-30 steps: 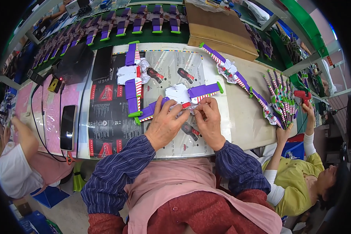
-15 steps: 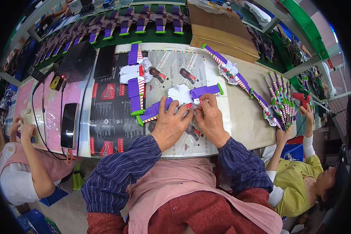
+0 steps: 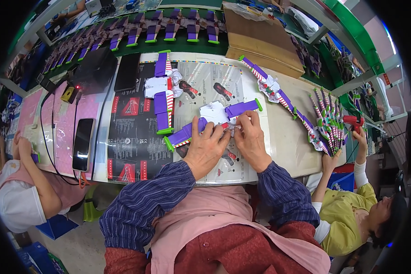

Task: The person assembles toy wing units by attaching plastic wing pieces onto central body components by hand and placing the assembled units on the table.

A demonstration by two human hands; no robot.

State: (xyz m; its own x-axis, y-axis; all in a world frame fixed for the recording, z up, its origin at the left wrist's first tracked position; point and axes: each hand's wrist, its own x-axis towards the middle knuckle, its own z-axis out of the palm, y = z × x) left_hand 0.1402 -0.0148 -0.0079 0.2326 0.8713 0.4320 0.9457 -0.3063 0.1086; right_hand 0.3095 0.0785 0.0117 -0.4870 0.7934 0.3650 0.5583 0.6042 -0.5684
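A toy wing assembly (image 3: 213, 113) with a white middle, purple wings and green tips lies slanted on the table in front of me. Across its left wing and near edge rests my left hand (image 3: 204, 153), thumb and fingertips gripping at the white middle. My right hand (image 3: 251, 140) pinches at the same near edge beside the red part; what its fingertips hold is too small and covered to make out. Further left lies a second wing assembly (image 3: 161, 86), untouched. To the right, more wing assemblies (image 3: 270, 87) lie in a slanting row.
A phone (image 3: 83, 145) with a cable lies at the left, near a black box (image 3: 94, 68). A cardboard box (image 3: 262, 43) stands at the back, beside a green belt (image 3: 146, 47) carrying several wing assemblies. At the right, a co-worker holds a red tool (image 3: 353, 121) by a pile of wings (image 3: 329, 121).
The view has shifted slightly. Both my hands stay at the near edge of the wing assembly, with only small finger movements. The co-worker at the left has moved their hands.
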